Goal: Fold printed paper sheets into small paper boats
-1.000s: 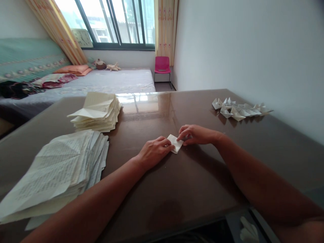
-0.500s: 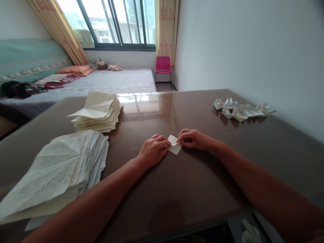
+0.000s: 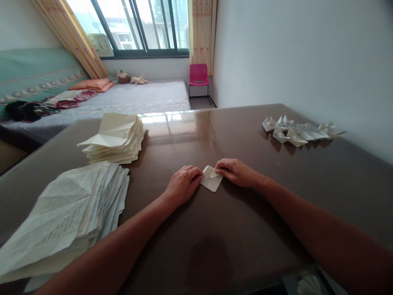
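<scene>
A small folded paper [image 3: 212, 181] with printed text lies on the brown table [image 3: 172, 246], between my two hands. My left hand [image 3: 184, 182] pinches its left corner, fingers closed. On the opposite side my right hand [image 3: 233, 171] grips the upper right edge between thumb and fingers. Several folded paper pieces with pointed tips [image 3: 296, 133] stand grouped at the table's far right. To the left are a stack of cream paper sheets [image 3: 118, 137] and, nearer me, a stack of printed sheets [image 3: 67, 205] with creases across the top one.
Beyond the table stand a bed [image 3: 153, 96] with folded cloths and soft toys, and a pink chair [image 3: 199, 75] under the window. A white wall [image 3: 301, 61] runs along the right side. Something pale [image 3: 309, 285] shows below the table's near edge.
The folded paper now shows more of its printed surface, with a fold lying across it. My hands have moved slightly apart along its edges. The camera view has shifted a little.
</scene>
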`<move>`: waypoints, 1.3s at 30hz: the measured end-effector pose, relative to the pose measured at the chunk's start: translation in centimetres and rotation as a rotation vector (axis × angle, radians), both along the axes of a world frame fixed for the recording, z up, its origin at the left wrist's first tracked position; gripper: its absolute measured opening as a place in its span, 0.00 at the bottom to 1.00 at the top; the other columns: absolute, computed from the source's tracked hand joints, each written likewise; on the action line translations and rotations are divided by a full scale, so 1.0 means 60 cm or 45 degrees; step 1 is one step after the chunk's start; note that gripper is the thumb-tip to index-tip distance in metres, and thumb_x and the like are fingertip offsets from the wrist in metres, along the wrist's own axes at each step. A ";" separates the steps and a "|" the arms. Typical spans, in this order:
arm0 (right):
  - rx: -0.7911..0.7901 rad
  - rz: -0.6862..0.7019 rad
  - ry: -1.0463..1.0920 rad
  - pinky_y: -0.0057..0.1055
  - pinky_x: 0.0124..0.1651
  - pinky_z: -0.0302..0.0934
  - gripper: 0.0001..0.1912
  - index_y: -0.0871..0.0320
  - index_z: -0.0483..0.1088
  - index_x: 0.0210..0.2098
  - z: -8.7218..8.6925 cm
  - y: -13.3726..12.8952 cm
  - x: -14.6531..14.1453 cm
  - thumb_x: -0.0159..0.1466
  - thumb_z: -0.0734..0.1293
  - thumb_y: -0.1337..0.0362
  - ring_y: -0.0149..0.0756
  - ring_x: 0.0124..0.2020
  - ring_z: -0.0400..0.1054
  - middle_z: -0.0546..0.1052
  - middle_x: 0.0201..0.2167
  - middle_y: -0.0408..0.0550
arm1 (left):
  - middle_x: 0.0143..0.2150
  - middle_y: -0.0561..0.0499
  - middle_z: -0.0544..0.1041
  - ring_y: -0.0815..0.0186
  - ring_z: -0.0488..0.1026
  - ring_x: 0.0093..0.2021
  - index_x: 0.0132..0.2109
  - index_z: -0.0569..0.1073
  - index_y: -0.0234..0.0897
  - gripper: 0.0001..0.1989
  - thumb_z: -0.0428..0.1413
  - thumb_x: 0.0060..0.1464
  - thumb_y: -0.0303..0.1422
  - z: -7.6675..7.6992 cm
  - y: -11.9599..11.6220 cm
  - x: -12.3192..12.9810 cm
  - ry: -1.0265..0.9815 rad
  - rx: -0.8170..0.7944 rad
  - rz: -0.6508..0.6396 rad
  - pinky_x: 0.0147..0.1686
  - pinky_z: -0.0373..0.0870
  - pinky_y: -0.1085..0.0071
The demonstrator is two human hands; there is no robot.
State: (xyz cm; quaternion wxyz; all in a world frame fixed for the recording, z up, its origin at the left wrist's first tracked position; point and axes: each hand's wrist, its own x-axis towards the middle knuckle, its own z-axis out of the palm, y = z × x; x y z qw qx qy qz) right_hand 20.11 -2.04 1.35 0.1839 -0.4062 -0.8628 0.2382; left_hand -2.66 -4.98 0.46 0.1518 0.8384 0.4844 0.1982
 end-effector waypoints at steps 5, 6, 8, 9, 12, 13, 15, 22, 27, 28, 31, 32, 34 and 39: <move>-0.049 -0.050 -0.001 0.26 0.34 0.54 0.09 0.59 0.72 0.33 0.000 0.000 -0.001 0.64 0.61 0.65 0.32 0.30 0.65 0.74 0.29 0.46 | 0.38 0.52 0.75 0.64 0.70 0.41 0.39 0.72 0.42 0.10 0.48 0.62 0.37 0.004 -0.005 0.001 0.067 -0.026 0.051 0.39 0.65 0.69; -0.052 -0.063 -0.004 0.26 0.34 0.54 0.09 0.59 0.72 0.32 0.000 0.000 -0.002 0.64 0.61 0.65 0.32 0.30 0.65 0.74 0.29 0.46 | 0.38 0.52 0.75 0.64 0.70 0.41 0.40 0.72 0.42 0.09 0.48 0.61 0.37 0.004 -0.006 0.001 0.061 -0.033 0.061 0.39 0.65 0.69; -0.052 -0.082 -0.016 0.25 0.34 0.54 0.09 0.59 0.72 0.32 0.001 -0.001 -0.005 0.64 0.61 0.65 0.32 0.30 0.66 0.74 0.29 0.46 | 0.39 0.53 0.75 0.64 0.70 0.42 0.42 0.71 0.43 0.08 0.50 0.60 0.37 0.006 -0.008 0.001 0.041 -0.047 0.075 0.39 0.65 0.70; -0.054 -0.089 -0.024 0.26 0.34 0.54 0.08 0.59 0.72 0.32 0.002 -0.001 -0.006 0.64 0.61 0.65 0.32 0.30 0.66 0.74 0.29 0.46 | 0.39 0.53 0.75 0.64 0.71 0.42 0.42 0.71 0.43 0.07 0.50 0.59 0.37 0.006 -0.008 0.001 0.038 -0.055 0.080 0.39 0.65 0.70; -0.088 -0.108 -0.052 0.26 0.34 0.54 0.08 0.59 0.72 0.32 0.008 -0.001 -0.009 0.64 0.61 0.66 0.32 0.30 0.65 0.75 0.28 0.46 | 0.38 0.53 0.76 0.65 0.71 0.40 0.43 0.70 0.43 0.07 0.50 0.59 0.36 0.010 -0.004 0.001 0.062 -0.095 0.106 0.37 0.65 0.70; -0.107 -0.112 -0.059 0.26 0.34 0.54 0.08 0.58 0.72 0.32 0.010 -0.001 -0.009 0.64 0.61 0.66 0.32 0.29 0.65 0.75 0.28 0.45 | 0.38 0.54 0.76 0.65 0.72 0.39 0.43 0.70 0.43 0.07 0.50 0.59 0.36 0.011 -0.002 0.001 0.072 -0.116 0.115 0.36 0.65 0.70; -0.137 -0.116 -0.068 0.26 0.33 0.54 0.08 0.58 0.72 0.32 0.013 0.000 -0.009 0.63 0.61 0.65 0.32 0.28 0.65 0.75 0.27 0.45 | 0.38 0.54 0.76 0.65 0.72 0.38 0.43 0.69 0.43 0.07 0.51 0.58 0.36 0.013 0.000 0.001 0.084 -0.147 0.131 0.34 0.64 0.71; -0.167 -0.198 -0.023 0.26 0.32 0.55 0.03 0.57 0.67 0.35 0.006 0.000 -0.007 0.60 0.64 0.66 0.31 0.29 0.66 0.74 0.27 0.43 | 0.35 0.53 0.77 0.64 0.73 0.37 0.40 0.71 0.44 0.09 0.49 0.60 0.39 0.015 -0.001 0.012 0.124 -0.056 0.190 0.32 0.64 0.71; -0.193 -0.209 0.010 0.26 0.33 0.55 0.05 0.57 0.65 0.36 0.005 -0.001 -0.007 0.60 0.64 0.65 0.31 0.30 0.67 0.74 0.28 0.43 | 0.34 0.56 0.77 0.64 0.73 0.37 0.44 0.68 0.46 0.07 0.50 0.59 0.38 0.018 -0.002 0.023 0.132 -0.079 0.237 0.33 0.64 0.71; -0.185 -0.206 0.001 0.26 0.33 0.55 0.04 0.57 0.65 0.36 0.006 -0.001 -0.008 0.60 0.64 0.65 0.31 0.30 0.67 0.74 0.28 0.43 | 0.34 0.56 0.77 0.63 0.73 0.38 0.45 0.68 0.46 0.07 0.50 0.59 0.38 0.019 -0.003 0.024 0.146 -0.065 0.232 0.33 0.64 0.71; -0.159 -0.185 -0.031 0.25 0.32 0.54 0.03 0.56 0.68 0.34 0.008 -0.002 -0.008 0.59 0.64 0.67 0.30 0.29 0.67 0.74 0.27 0.41 | 0.36 0.55 0.77 0.63 0.72 0.39 0.44 0.67 0.46 0.07 0.48 0.60 0.38 0.024 -0.006 0.028 0.213 -0.021 0.209 0.33 0.64 0.71; -0.149 -0.180 -0.039 0.25 0.32 0.54 0.04 0.56 0.69 0.34 0.008 -0.002 -0.009 0.59 0.63 0.68 0.30 0.28 0.67 0.74 0.26 0.41 | 0.36 0.54 0.77 0.62 0.72 0.40 0.43 0.67 0.46 0.07 0.48 0.61 0.38 0.025 -0.007 0.029 0.239 -0.015 0.202 0.33 0.64 0.71; -0.125 -0.183 -0.049 0.25 0.31 0.53 0.06 0.56 0.71 0.34 0.007 -0.003 -0.009 0.59 0.63 0.69 0.29 0.27 0.66 0.75 0.26 0.40 | 0.37 0.53 0.77 0.62 0.72 0.40 0.43 0.68 0.46 0.07 0.47 0.61 0.38 0.027 -0.008 0.030 0.289 -0.002 0.200 0.32 0.64 0.71; -0.065 -0.209 -0.087 0.25 0.31 0.53 0.07 0.54 0.72 0.35 0.005 -0.006 -0.011 0.59 0.63 0.68 0.30 0.28 0.67 0.76 0.27 0.41 | 0.38 0.52 0.76 0.62 0.72 0.40 0.42 0.68 0.45 0.07 0.47 0.61 0.37 0.026 -0.007 0.032 0.354 0.032 0.204 0.32 0.64 0.71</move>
